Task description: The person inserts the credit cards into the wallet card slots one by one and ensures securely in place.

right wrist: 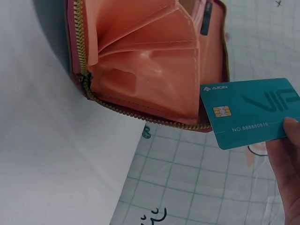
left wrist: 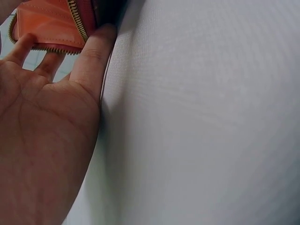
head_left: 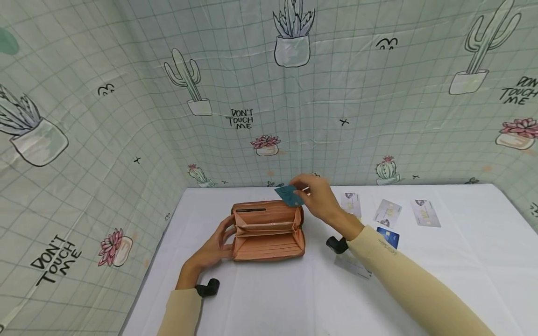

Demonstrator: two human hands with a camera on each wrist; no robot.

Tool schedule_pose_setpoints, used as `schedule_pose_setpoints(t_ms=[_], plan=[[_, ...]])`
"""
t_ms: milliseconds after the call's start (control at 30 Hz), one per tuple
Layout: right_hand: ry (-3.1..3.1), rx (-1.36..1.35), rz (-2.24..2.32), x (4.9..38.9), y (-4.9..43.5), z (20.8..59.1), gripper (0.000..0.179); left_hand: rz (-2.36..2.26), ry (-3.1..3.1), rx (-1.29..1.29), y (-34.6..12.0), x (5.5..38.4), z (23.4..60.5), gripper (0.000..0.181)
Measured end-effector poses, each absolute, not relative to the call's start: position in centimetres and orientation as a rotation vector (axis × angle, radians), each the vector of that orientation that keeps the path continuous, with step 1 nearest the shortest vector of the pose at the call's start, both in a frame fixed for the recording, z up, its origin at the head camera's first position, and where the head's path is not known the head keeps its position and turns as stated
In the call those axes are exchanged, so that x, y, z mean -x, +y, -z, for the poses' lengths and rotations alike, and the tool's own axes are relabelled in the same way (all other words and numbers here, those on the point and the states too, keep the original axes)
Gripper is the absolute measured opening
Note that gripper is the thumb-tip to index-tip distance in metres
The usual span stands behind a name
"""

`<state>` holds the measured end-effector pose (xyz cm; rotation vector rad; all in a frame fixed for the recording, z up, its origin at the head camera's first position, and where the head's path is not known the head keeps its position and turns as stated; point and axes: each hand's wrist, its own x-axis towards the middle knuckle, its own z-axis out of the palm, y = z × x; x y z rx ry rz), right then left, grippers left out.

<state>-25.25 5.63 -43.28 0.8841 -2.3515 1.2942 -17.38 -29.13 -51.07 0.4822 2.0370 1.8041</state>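
An orange zip-around wallet [head_left: 269, 242] stands unzipped on the white table, its inner pockets spread toward me. My left hand [head_left: 214, 247] grips its left side, thumb at the lower edge and fingers along the upper part; in the left wrist view that hand [left wrist: 51, 108] reaches the brass zipper edge. Between thumb and fingers my right hand [head_left: 317, 198] pinches a teal VIP card [head_left: 288, 195] at the wallet's upper right corner. Seen from the right wrist, the card [right wrist: 253, 115] has its chip end overlapping the wallet's zipped rim.
Right of the wallet lie several silver cards, among them one card [head_left: 388, 213] in the middle and another [head_left: 426, 213] farthest right. A blue card [head_left: 388, 237] and a pale card [head_left: 353, 267] lie partly under the right sleeve. A patterned cloth [head_left: 294, 102] hangs behind the table.
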Motion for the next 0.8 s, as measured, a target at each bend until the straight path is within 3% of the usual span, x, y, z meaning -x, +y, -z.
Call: schedule_pose_setpoints(t_ms=[800], plan=[[-2.447, -1.217, -0.824, 25.9, 3.2, 43.6, 0.031, -1.8, 2.055, -0.465, -29.0, 17.3, 51.1, 0.111]])
